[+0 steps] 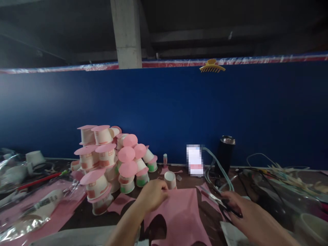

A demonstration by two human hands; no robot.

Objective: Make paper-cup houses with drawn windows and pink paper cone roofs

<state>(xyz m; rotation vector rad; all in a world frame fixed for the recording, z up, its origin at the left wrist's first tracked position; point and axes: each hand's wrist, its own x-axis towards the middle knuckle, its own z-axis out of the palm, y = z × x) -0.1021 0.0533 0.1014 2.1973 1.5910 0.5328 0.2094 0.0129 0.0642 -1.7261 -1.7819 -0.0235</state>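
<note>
My left hand (153, 194) is closed at the upper left edge of a pink sheet (179, 213), fingertips pressed together on it. The sheet has rounded cut-outs along its lower left side. Just behind my left hand stands a white paper cup (169, 180). To the right, my right hand (238, 208) is wrapped round the dark handles of a pair of scissors (214, 197), whose blades point up and left over a pink scrap. The blades are apart from the large sheet.
Stacked cups with pink paper discs (102, 155) stand at the left. A black bottle (227, 153), cables and a blurred phone (195, 160) are at the back. Plastic bags and pink paper lie far left; a transparent bag (279, 194) and white cup (314, 225) are right.
</note>
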